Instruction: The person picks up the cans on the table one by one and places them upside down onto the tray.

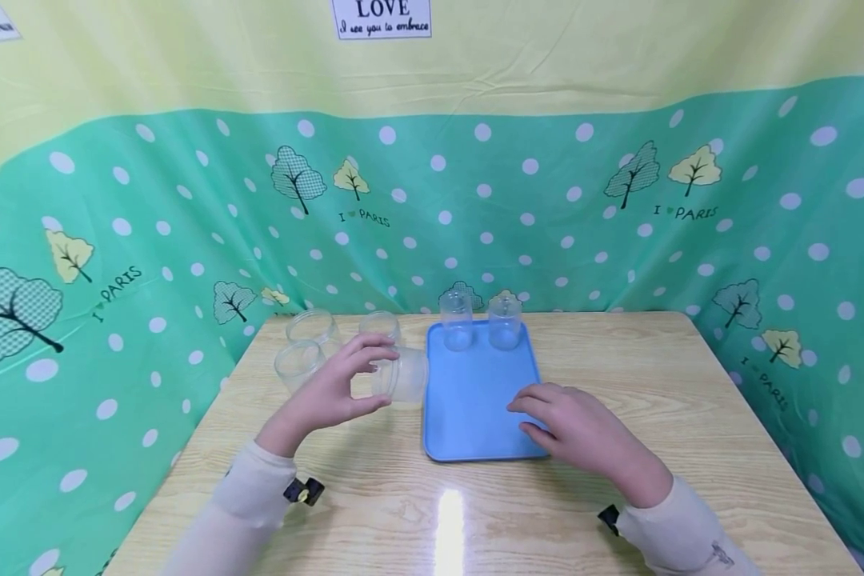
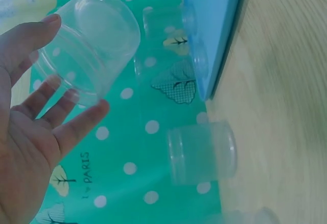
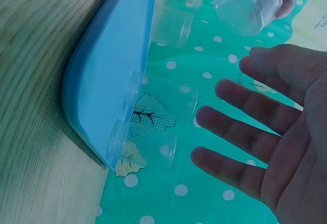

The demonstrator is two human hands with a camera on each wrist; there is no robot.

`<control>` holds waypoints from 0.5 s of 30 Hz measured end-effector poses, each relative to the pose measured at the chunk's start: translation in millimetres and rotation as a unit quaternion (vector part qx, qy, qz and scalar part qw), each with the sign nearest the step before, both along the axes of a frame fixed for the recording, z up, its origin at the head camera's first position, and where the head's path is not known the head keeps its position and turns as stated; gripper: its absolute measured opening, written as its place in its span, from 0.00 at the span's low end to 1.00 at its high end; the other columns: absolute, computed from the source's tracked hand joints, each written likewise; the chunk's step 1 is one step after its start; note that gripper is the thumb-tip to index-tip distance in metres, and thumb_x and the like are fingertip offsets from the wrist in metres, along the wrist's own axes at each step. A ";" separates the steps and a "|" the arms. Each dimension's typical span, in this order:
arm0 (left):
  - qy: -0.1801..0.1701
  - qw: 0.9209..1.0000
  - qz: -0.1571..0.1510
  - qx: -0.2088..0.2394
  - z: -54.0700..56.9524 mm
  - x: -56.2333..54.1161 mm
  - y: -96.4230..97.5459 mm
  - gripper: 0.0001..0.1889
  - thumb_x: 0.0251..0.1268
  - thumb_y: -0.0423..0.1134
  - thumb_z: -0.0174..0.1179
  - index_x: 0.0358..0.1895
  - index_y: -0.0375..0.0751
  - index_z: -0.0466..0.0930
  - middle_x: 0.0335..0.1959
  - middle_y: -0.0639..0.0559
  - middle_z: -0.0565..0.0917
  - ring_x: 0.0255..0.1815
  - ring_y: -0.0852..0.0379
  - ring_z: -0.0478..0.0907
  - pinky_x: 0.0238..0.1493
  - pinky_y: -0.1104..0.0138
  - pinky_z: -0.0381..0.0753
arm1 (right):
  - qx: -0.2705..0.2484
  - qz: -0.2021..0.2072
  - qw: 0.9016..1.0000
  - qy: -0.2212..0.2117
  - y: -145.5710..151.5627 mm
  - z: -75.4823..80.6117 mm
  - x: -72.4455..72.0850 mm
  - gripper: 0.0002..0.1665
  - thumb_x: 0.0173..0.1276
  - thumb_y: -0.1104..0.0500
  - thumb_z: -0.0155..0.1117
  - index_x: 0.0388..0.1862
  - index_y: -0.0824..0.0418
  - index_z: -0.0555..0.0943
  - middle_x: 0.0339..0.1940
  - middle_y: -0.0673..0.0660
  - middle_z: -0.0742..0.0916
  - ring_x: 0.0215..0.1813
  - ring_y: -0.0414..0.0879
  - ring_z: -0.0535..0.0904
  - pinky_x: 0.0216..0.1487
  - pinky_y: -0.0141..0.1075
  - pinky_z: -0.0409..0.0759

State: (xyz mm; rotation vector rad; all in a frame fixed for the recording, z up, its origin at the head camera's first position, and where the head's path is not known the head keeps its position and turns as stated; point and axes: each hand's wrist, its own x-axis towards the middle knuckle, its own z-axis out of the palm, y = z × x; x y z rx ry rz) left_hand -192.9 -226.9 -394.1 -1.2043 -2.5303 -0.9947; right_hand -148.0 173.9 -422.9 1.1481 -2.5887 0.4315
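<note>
- Left hand (image 1: 338, 384): thumb and fingers are spread round the ridged rim of 1 clear jar, gripping it.
- Held jar (image 1: 409, 376): in the left hand, raised off the table and tipped on its side; its mouth faces the palm, and its base points toward the right hand's side.
- Right hand (image 1: 572, 424): fingers parted and slightly bent, with nothing in its grasp; it hovers over the near right edge of the tray.
- Blue tray (image 1: 478, 400): lies between the 2 hands, its left edge just beyond the base of the jar in the left hand.
- Tray jars (image 1: 505, 324): 2 clear jars stand side by side at the tray's far end, ahead and to the left of the right hand, ridged ends down.
- Table jars (image 1: 297, 366): 3 clear jars stand past the left hand, 2 to its left and 1 straight beyond its fingers.
- Wooden table (image 1: 619, 360): extends beneath the hands and to the right of the right hand.
- Green and yellow curtain (image 1: 439, 240): hangs ahead of the hands and at either side, patterned with dots and trees.
</note>
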 end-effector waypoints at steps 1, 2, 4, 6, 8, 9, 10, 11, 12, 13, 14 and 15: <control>-0.005 1.000 -0.001 0.007 -1.4 -0.1 0.9 0.32 0.57 0.34 0.77 0.66 0.43 0.76 0.72 0.48 0.69 0.72 0.46 0.69 0.56 0.51 0.86 | 0.001 -0.001 1.000 0.000 0.2 0.2 0.0 0.16 0.68 0.55 0.74 0.54 0.50 0.86 0.50 0.44 0.87 0.51 0.39 0.84 0.49 0.37 0.87; -0.010 1.000 -0.003 0.014 -2.9 0.0 1.9 0.32 0.57 0.34 0.77 0.66 0.42 0.77 0.72 0.47 0.69 0.72 0.46 0.69 0.56 0.51 0.85 | 0.002 -0.001 1.000 -0.001 0.5 0.3 0.0 0.16 0.68 0.55 0.74 0.54 0.50 0.86 0.50 0.44 0.87 0.51 0.39 0.84 0.49 0.37 0.87; -0.015 1.000 -0.004 0.019 -6.1 0.1 3.7 0.31 0.57 0.34 0.77 0.66 0.41 0.77 0.71 0.47 0.69 0.72 0.46 0.69 0.56 0.50 0.85 | 0.003 -0.003 1.000 -0.001 0.9 0.3 -0.1 0.16 0.68 0.54 0.74 0.54 0.50 0.86 0.51 0.44 0.87 0.52 0.39 0.84 0.49 0.37 0.87; -0.017 1.000 -0.006 0.025 -9.4 0.4 5.4 0.31 0.57 0.34 0.77 0.65 0.41 0.77 0.71 0.45 0.70 0.72 0.47 0.69 0.56 0.49 0.85 | 0.003 -0.002 1.000 -0.002 1.3 0.5 -0.2 0.16 0.68 0.54 0.73 0.54 0.51 0.86 0.51 0.44 0.87 0.52 0.39 0.84 0.49 0.37 0.87; -0.016 0.999 -0.007 0.030 -11.9 1.1 7.3 0.31 0.57 0.34 0.77 0.65 0.41 0.77 0.71 0.42 0.70 0.71 0.46 0.69 0.56 0.48 0.85 | 0.002 -0.001 1.000 -0.001 1.6 0.8 -0.2 0.16 0.68 0.55 0.74 0.54 0.51 0.86 0.51 0.45 0.87 0.52 0.40 0.84 0.49 0.37 0.87; -0.014 0.999 -0.008 0.032 -12.9 1.6 8.4 0.31 0.57 0.34 0.77 0.65 0.41 0.77 0.71 0.41 0.70 0.71 0.47 0.69 0.56 0.48 0.85 | 0.001 0.000 1.000 0.000 1.7 0.9 -0.3 0.16 0.68 0.55 0.74 0.54 0.51 0.86 0.51 0.45 0.87 0.52 0.40 0.84 0.49 0.37 0.87; -0.015 0.999 -0.009 0.035 -13.9 2.1 9.6 0.31 0.57 0.33 0.77 0.65 0.40 0.77 0.70 0.40 0.70 0.71 0.46 0.69 0.56 0.48 0.85 | 0.000 0.000 1.000 0.001 1.9 1.1 -0.3 0.16 0.68 0.55 0.74 0.54 0.51 0.86 0.51 0.45 0.87 0.52 0.40 0.84 0.49 0.38 0.87; -0.016 0.999 -0.012 0.040 -14.5 2.7 10.9 0.31 0.57 0.33 0.77 0.65 0.40 0.77 0.70 0.40 0.70 0.71 0.46 0.69 0.56 0.48 0.85 | -0.002 0.002 1.000 0.002 2.0 1.3 -0.3 0.16 0.68 0.55 0.74 0.54 0.51 0.86 0.51 0.45 0.87 0.52 0.40 0.84 0.49 0.38 0.87; -0.016 0.999 -0.014 0.044 -15.2 3.5 12.3 0.31 0.57 0.33 0.77 0.65 0.41 0.77 0.70 0.40 0.70 0.71 0.46 0.69 0.56 0.48 0.85 | -0.003 0.003 1.000 0.004 2.2 1.4 -0.4 0.16 0.68 0.55 0.74 0.54 0.51 0.86 0.50 0.45 0.87 0.52 0.40 0.84 0.49 0.38 0.87; -0.016 0.999 -0.018 0.048 -15.5 4.5 13.8 0.31 0.57 0.33 0.77 0.65 0.41 0.77 0.70 0.40 0.70 0.71 0.46 0.69 0.56 0.48 0.85 | -0.004 0.004 1.000 0.005 2.3 1.4 -0.4 0.16 0.68 0.55 0.74 0.54 0.51 0.86 0.50 0.45 0.87 0.51 0.40 0.84 0.49 0.38 0.87; -0.016 0.998 -0.021 0.052 -16.0 5.2 15.5 0.31 0.57 0.33 0.77 0.65 0.42 0.76 0.70 0.40 0.69 0.71 0.45 0.68 0.56 0.48 0.85 | -0.005 0.005 1.000 0.007 2.5 1.5 -0.5 0.16 0.68 0.55 0.74 0.54 0.51 0.86 0.50 0.45 0.87 0.51 0.40 0.84 0.49 0.38 0.87; -0.015 0.998 -0.024 0.054 -16.8 5.8 17.0 0.31 0.57 0.33 0.77 0.65 0.43 0.76 0.70 0.41 0.69 0.71 0.45 0.69 0.56 0.49 0.85 | -0.006 0.006 1.000 0.008 2.7 1.6 -0.6 0.16 0.68 0.56 0.73 0.54 0.51 0.86 0.50 0.45 0.87 0.51 0.40 0.84 0.49 0.38 0.87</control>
